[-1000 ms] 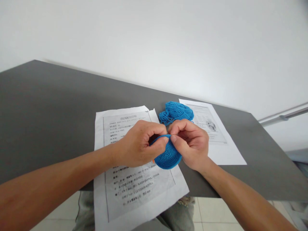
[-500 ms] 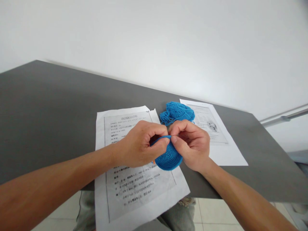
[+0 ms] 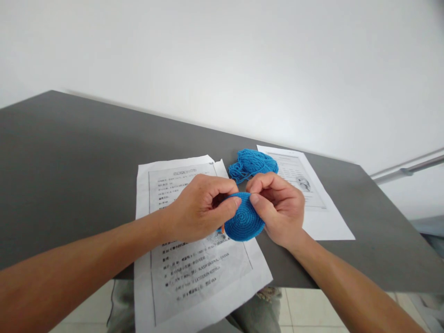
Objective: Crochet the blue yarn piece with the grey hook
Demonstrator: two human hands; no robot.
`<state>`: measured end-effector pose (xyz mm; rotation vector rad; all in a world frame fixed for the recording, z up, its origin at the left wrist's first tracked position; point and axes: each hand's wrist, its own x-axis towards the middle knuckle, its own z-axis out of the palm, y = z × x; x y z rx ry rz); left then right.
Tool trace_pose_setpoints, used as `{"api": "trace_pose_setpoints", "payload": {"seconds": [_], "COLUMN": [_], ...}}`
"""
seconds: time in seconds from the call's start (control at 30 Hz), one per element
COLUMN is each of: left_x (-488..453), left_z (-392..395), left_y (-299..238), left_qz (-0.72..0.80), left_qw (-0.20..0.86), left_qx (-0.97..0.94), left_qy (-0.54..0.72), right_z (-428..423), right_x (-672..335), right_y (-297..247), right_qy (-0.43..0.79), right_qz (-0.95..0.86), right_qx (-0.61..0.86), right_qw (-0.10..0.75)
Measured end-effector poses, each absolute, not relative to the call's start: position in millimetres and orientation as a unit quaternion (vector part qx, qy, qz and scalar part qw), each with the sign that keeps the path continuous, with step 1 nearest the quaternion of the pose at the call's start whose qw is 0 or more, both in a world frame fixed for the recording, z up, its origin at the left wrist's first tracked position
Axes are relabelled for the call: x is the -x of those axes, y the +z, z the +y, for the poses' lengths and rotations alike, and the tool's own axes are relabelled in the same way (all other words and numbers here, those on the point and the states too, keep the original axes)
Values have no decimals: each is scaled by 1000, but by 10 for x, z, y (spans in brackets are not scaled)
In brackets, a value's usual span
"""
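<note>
Left hand and right hand pinch a round blue crocheted disc by its upper rim, seemingly to steady it, above a creased white printed paper sheet. Loose blue yarn bundle just beyond, probably for reach.

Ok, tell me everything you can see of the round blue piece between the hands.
The round blue piece looks like crocheted yarn, its stitches running in rings around a centre. It is held up, its ringed face toward the camera, overlapping the left printed sheet in view. The left hand grips its upper left, thumb across the face; the right hand pinches near its upper right edge. No finger covers its lower edge. An orange bit shows at its left; I cannot tell whether it is attached.
</note>
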<state>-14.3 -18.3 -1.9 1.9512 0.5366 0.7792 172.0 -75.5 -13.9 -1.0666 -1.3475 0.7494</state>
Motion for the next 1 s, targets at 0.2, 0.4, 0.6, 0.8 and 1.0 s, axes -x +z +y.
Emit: {"api": "trace_pose_setpoints", "payload": {"seconds": [0.2,0.4,0.6,0.8,1.0], "left_x": [144,160,158,154,162], "left_z": [-176,-185,-181,-183,-180], "left_y": [-25,-20,-12,-13,-19], "left_qz": [209,199,191,187,184], "left_qw": [468,479,491,488,481], "left_qx": [-796,-793,-791,-793,-798], "left_qy": [322,318,312,312,314], "right_z": [-764,-769,-768,-774,-778], "right_x": [-1721,-1717,-1732,-1749,-1748], "right_y": [-155,-145,-143,-155,-156], "right_qy": [327,325,330,340,346], "right_qz": [-580,-588,-592,-596,-597], "right_qx": [446,437,427,412,412], "right_qw": [599,599,598,599,596]}}
